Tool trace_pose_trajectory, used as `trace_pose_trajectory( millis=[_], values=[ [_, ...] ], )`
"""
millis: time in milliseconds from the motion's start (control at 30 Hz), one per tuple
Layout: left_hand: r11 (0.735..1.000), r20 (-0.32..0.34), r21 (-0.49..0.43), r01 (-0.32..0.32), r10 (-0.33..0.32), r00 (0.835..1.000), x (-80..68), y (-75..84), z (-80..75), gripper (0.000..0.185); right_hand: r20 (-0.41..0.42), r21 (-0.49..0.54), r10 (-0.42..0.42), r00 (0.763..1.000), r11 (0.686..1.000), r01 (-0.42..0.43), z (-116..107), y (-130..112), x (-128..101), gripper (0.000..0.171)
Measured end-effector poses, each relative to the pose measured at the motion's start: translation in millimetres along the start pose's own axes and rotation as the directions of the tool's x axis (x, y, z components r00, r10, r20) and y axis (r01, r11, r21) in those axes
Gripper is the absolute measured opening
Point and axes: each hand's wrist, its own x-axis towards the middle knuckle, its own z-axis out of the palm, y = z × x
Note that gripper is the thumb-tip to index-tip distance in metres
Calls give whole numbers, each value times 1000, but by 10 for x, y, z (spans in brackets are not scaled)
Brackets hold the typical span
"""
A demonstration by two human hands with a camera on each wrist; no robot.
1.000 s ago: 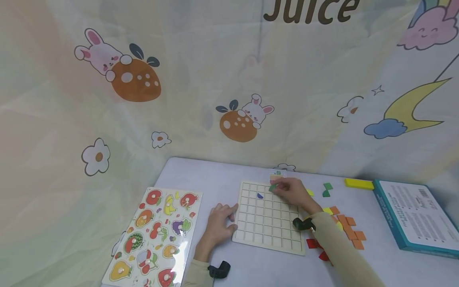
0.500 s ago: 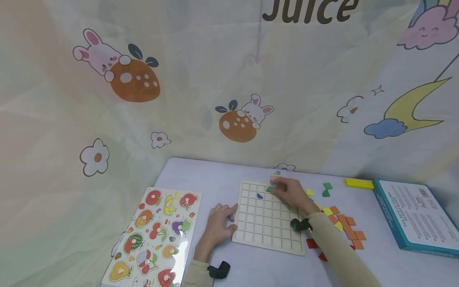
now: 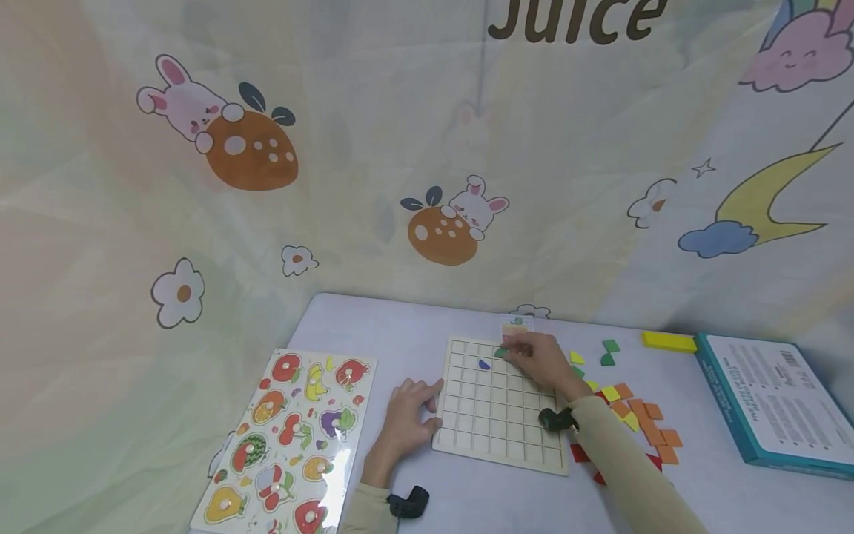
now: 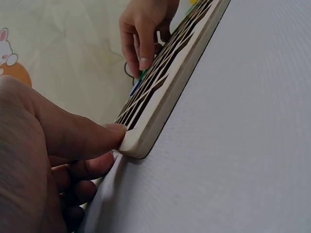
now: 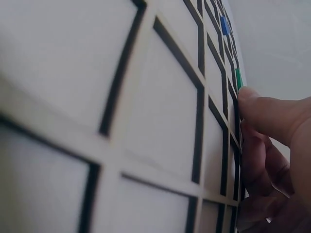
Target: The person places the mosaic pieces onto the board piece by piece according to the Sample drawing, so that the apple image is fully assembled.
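Observation:
The pale gridded board (image 3: 497, 423) lies flat on the table. My left hand (image 3: 400, 415) touches its left side, thumb and forefinger apart along the edge; in the left wrist view the thumb (image 4: 82, 133) meets the rim near a corner. At the board's far edge my right hand (image 3: 540, 360) pinches a small green tile (image 3: 500, 352) between thumb and fingers, over a top-row cell. Its green edge (image 5: 238, 77) shows beyond the thumb tip in the right wrist view. A blue tile (image 3: 483, 364) sits in a cell to the left.
Behind the board stands a small picture card (image 3: 515, 325). Loose orange tiles (image 3: 650, 426), yellow, red and green ones lie to the right, partly under the right forearm. Farther right are a yellow bar (image 3: 669, 341) and a teal box (image 3: 780, 400). A fruit puzzle sheet (image 3: 287, 445) lies left.
My right hand has lowered the green tile slightly down and left onto the top row, and its forearm has shifted a little left. My left hand has stayed put.

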Motion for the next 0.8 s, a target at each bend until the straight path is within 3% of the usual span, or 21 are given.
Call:
trace_pose_trajectory(
  millis=[333, 433, 567, 800],
  values=[
    [1000, 5, -3, 4, -4, 1000, -4, 3, 3, 65, -57, 59, 0, 998, 998, 3, -132, 69, -77, 31],
    [1000, 1, 2, 0, 0, 1000, -9, 1, 13, 65, -99, 56, 36, 994, 998, -30, -334, 196, -121, 33],
    [1000, -5, 1, -9, 9, 1000, -3, -1, 17, 64, -123, -32, 67, 990, 997, -71, -697, 451, -211, 38],
    [1000, 18, 0, 12, -12, 1000, 5, -23, 16, 65, -70, -104, 201, 977, 973, -208, -1186, 959, -435, 47]
  ],
)
